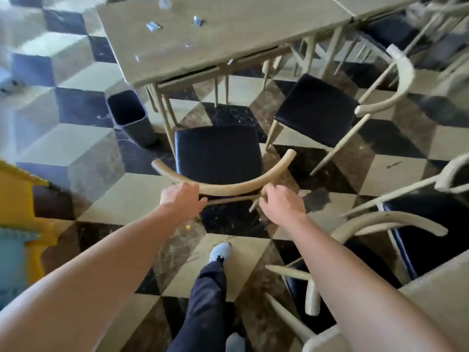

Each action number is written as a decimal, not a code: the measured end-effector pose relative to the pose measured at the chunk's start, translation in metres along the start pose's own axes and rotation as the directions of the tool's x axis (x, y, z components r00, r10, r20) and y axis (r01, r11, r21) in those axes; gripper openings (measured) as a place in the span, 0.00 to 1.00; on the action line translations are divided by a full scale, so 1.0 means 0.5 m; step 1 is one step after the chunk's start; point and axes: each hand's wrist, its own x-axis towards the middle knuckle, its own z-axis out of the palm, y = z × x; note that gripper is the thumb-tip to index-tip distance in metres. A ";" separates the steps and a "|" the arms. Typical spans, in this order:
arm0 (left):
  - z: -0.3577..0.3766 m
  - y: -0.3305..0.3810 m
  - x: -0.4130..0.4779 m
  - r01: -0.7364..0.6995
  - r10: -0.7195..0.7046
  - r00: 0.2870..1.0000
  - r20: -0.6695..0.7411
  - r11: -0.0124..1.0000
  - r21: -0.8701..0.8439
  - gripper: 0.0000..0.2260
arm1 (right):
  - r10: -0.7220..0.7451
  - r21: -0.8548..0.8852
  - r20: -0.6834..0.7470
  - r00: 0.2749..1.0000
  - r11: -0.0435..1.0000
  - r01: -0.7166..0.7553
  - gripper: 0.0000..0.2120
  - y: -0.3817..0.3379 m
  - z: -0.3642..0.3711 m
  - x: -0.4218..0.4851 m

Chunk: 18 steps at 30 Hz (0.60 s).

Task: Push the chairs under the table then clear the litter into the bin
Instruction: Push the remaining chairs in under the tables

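A chair (218,153) with a black seat and a curved beige backrest stands just in front of the wooden table (228,34), its seat outside the table's edge. My left hand (181,195) grips the left part of the backrest. My right hand (280,201) holds the right part where the back post meets it. A second black-seated chair (317,107) stands angled at the table's right side, pulled out. Several shiny scraps of litter (153,26) lie on the tabletop. A dark grey bin (132,118) stands on the floor by the table's left front leg.
The floor is a black, brown and cream cube-patterned tile. More chairs (406,224) crowd the right side beside another table corner (436,288). A yellow and blue object (17,212) sits at the left edge. My leg and grey shoe (220,252) step forward below the chair.
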 end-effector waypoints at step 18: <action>0.094 -0.012 0.157 -0.153 0.152 0.982 -0.109 0.988 -0.003 0.34 | -0.421 -0.151 -0.073 0.904 0.901 0.408 0.24 0.000 0.109 0.207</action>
